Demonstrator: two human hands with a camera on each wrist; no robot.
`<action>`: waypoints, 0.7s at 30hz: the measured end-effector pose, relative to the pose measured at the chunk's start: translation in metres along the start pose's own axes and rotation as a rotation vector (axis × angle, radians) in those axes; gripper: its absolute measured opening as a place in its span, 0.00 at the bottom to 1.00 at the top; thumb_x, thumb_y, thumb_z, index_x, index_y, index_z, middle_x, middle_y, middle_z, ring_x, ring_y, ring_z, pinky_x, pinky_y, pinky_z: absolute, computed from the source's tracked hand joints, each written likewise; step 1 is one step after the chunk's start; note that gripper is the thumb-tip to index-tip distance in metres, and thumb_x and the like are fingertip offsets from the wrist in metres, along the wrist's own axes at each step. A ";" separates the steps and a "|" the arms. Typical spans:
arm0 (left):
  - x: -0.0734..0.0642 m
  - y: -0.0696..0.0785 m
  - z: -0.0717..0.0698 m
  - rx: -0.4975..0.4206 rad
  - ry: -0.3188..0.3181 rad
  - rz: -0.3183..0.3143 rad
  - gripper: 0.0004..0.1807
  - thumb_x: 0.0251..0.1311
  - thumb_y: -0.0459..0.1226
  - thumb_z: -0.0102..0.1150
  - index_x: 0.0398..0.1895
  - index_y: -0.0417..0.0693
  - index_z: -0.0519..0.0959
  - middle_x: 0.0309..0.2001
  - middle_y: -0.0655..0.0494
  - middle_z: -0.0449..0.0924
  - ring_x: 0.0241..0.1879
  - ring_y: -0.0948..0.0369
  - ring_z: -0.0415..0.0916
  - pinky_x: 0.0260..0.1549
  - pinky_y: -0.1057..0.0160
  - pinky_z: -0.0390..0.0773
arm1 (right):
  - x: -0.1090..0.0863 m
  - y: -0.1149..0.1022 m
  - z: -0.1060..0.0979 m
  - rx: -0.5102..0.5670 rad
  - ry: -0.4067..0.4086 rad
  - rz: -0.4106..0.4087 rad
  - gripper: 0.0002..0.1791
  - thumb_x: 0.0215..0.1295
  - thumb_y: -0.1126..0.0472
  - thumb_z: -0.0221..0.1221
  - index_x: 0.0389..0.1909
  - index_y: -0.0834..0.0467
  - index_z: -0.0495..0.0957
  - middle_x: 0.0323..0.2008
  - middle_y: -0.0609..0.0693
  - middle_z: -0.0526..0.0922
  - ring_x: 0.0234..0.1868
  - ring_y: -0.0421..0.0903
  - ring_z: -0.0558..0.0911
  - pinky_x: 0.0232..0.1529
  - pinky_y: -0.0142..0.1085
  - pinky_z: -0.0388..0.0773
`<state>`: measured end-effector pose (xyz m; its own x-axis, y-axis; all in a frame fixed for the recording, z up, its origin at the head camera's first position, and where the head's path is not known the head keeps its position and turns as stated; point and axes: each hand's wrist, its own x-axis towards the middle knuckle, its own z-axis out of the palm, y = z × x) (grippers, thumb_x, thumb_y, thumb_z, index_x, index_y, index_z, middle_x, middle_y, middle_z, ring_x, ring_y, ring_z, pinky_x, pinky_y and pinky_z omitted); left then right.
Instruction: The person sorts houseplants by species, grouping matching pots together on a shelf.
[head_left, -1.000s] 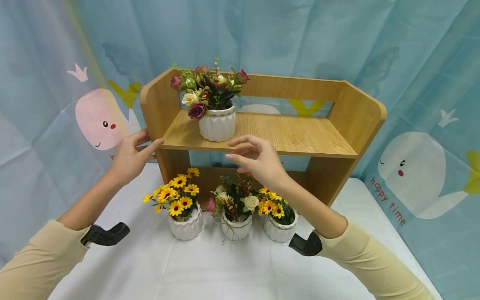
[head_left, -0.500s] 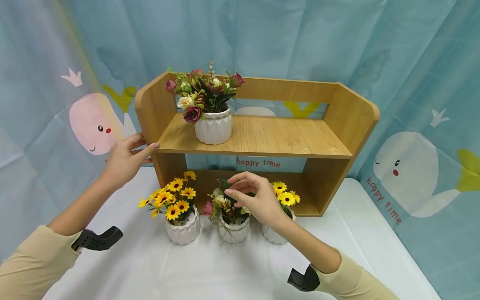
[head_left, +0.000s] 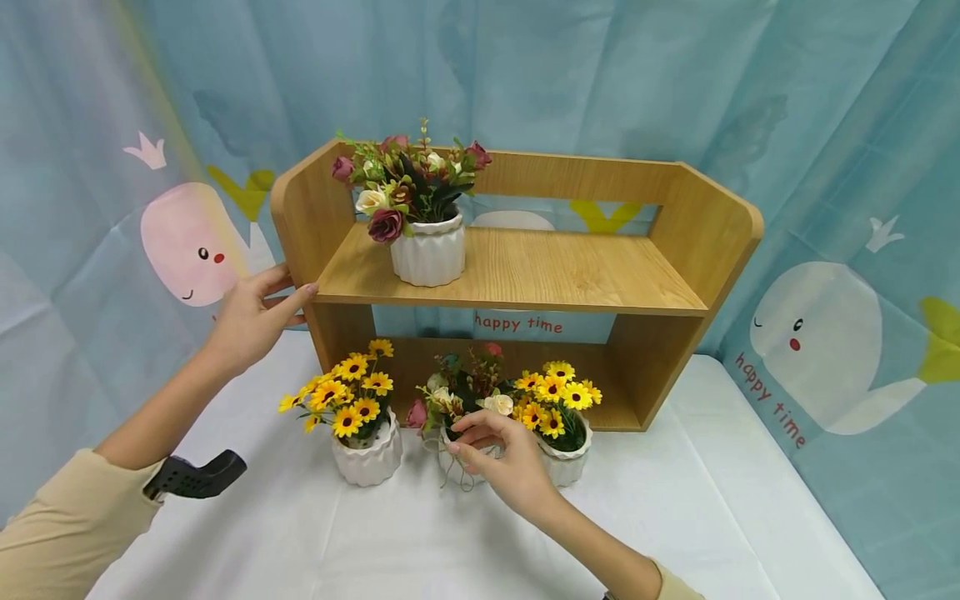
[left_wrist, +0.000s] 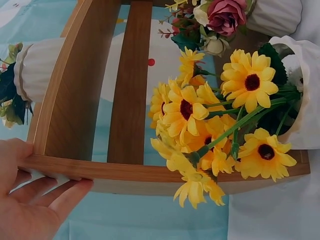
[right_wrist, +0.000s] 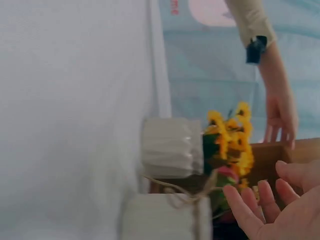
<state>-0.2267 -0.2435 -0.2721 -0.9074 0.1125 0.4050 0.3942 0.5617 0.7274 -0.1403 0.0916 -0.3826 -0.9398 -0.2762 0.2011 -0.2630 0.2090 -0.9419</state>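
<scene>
My left hand (head_left: 257, 321) holds the left side panel of a two-tier wooden shelf (head_left: 585, 267). In the left wrist view its thumb lies on one side of the panel edge and its fingers (left_wrist: 70, 197) on the other. My right hand (head_left: 504, 460), fingers loosely bent and holding nothing, hovers before the middle flowerpot (head_left: 453, 467), which has mixed roses and twine and is partly covered by the hand. Sunflower pots stand on either side: the left pot (head_left: 369, 458) and the right pot (head_left: 568, 462). Whether the right fingers touch the middle pot I cannot tell.
On the upper tier, toward its left end, stands a white pot (head_left: 429, 257) of dark pink and cream roses. The three lower pots stand on the white tablecloth (head_left: 420, 550) in front of the shelf. A blue curtain (head_left: 570, 75) hangs behind.
My right hand has come down from the upper tier's front edge to the front of the middle pot. The left hand has stayed at the shelf's side. The pots have not moved.
</scene>
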 end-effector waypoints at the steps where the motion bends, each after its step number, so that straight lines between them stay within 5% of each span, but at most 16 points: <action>1: 0.000 0.000 0.000 -0.002 -0.002 0.001 0.30 0.80 0.43 0.55 0.76 0.31 0.68 0.70 0.25 0.71 0.60 0.27 0.77 0.34 0.82 0.80 | -0.001 0.004 0.002 -0.007 0.007 -0.001 0.11 0.69 0.64 0.70 0.48 0.65 0.85 0.38 0.57 0.86 0.37 0.44 0.86 0.36 0.37 0.89; 21: 0.000 0.000 0.001 -0.021 -0.012 -0.024 0.30 0.81 0.39 0.53 0.77 0.30 0.65 0.73 0.25 0.67 0.63 0.26 0.74 0.33 0.83 0.79 | -0.013 0.048 0.014 0.020 0.092 0.038 0.11 0.66 0.65 0.71 0.47 0.64 0.85 0.34 0.57 0.87 0.32 0.40 0.85 0.30 0.30 0.86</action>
<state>-0.2267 -0.2423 -0.2728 -0.9182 0.1091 0.3807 0.3753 0.5472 0.7481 -0.1371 0.0921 -0.4341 -0.9652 -0.1814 0.1884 -0.2236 0.1986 -0.9542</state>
